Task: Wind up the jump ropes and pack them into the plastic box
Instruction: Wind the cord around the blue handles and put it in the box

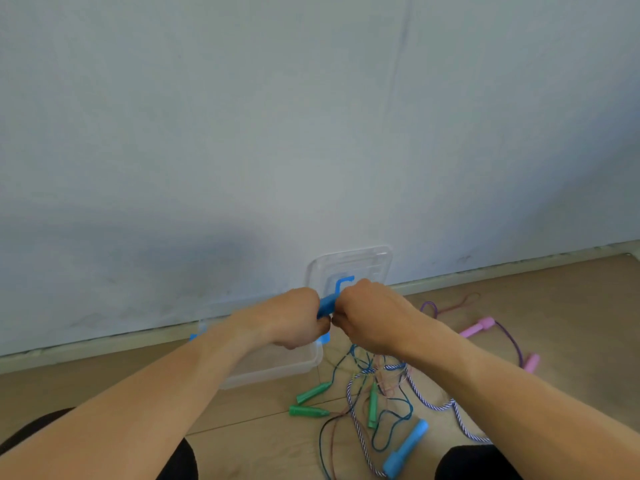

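My left hand [298,317] and my right hand [370,317] meet in front of me, both curled round a blue jump-rope handle [327,304] held in the air. Its thin blue cord [349,358] hangs down from my right hand into a tangle on the floor. The clear plastic box [277,365] stands on the floor just below my left hand, with blue clips. Its clear lid [349,268] leans on the wall behind my hands.
Loose ropes lie tangled on the wooden floor at the right: green handles [311,393], a light blue handle [408,448], a striped cord [436,407], pink handles [476,327] with a purple cord. My dark-clad knees sit at the bottom edge. A pale wall rises behind.
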`<state>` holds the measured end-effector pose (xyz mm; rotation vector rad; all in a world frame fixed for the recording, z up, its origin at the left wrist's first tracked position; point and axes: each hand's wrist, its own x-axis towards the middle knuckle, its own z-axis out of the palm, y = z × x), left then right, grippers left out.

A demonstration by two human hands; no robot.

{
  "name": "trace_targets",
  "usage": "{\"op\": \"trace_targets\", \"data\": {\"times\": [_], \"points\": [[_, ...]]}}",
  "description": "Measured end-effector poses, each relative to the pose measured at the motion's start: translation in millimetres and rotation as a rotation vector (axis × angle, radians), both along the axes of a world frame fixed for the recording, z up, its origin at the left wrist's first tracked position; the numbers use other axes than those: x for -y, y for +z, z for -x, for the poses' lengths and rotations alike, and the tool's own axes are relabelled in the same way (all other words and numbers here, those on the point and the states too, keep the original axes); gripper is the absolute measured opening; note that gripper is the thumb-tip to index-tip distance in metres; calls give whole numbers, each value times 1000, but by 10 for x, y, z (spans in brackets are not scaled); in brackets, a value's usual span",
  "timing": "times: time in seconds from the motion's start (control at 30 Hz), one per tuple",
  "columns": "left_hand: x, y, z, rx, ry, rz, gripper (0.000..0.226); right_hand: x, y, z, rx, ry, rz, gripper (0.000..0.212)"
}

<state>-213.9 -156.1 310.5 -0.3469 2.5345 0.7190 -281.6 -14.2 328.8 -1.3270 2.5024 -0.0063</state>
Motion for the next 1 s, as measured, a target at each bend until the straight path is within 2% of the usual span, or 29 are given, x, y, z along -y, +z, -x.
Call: {"op": "trace_targets", "data": {"times": [0.1, 0.2, 0.37, 0.53, 0.6, 0.7, 0.83, 0.9, 1.0], "points": [[-18, -30, 12, 104, -151, 141, 34, 14, 51, -28, -102, 121, -36, 25], [-4, -33, 27, 174, -242, 189, 42, 38, 136, -4, -114, 159, 33, 25], [-78, -133, -49, 190, -370, 88, 60, 6, 147, 58, 106, 157, 46, 35], [-64, -117, -101, 120, -384, 34, 75, -69, 43, 149, 423, -34, 122, 43], [-75, -101, -124, 55, -369, -47, 77, -144, 6, 234, 591, -115, 156, 38], [-120, 1, -118, -60, -237, -258, 61, -239, -48, 335, 866, -223, 330, 27], [-179, 180, -35, -217, 28, -769, 50, -219, -42, 456, 1230, -385, 636, 45], [-157, 267, 9, -263, 180, -922, 51, -215, 32, 506, 1326, -385, 714, 28], [-66, 344, 53, -321, 324, -942, 58, -225, 126, 528, 1310, -385, 765, 18]]}}
